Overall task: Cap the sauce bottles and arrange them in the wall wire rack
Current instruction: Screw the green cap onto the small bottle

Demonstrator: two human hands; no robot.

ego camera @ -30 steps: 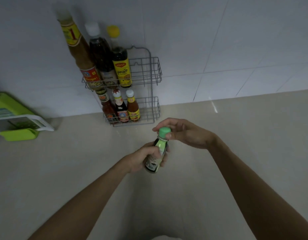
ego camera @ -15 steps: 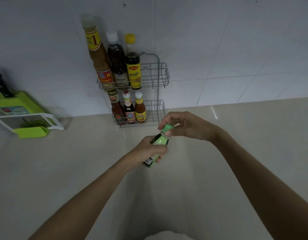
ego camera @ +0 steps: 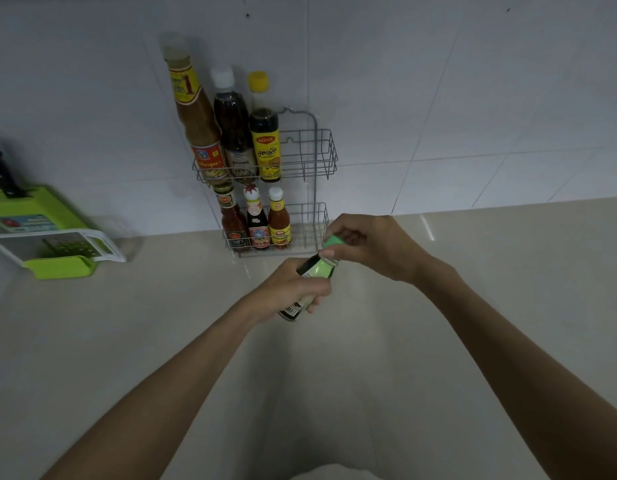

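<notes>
My left hand (ego camera: 293, 289) grips a small dark sauce bottle (ego camera: 317, 268) with a green label, tilted with its neck toward the rack. My right hand (ego camera: 373, 244) pinches the bottle's green cap (ego camera: 333, 241) at the neck. Behind them a two-tier wire rack (ego camera: 317, 157) hangs on the tiled wall. Its upper tier holds three tall capped bottles (ego camera: 231, 133) on the left side. The lower tier holds three small capped bottles (ego camera: 257, 220), also on the left. The right part of each tier has no bottle in it.
A green knife block with a black-handled knife (ego camera: 19, 202) and a white-and-green grater (ego camera: 68, 251) stand at the left on the beige countertop (ego camera: 473, 271). White tiled wall runs behind the counter.
The bottle has tipped from nearly upright to leaning toward the rack. Both hands have moved closer to the rack's lower tier, and the view has shifted so the rack sits more central.
</notes>
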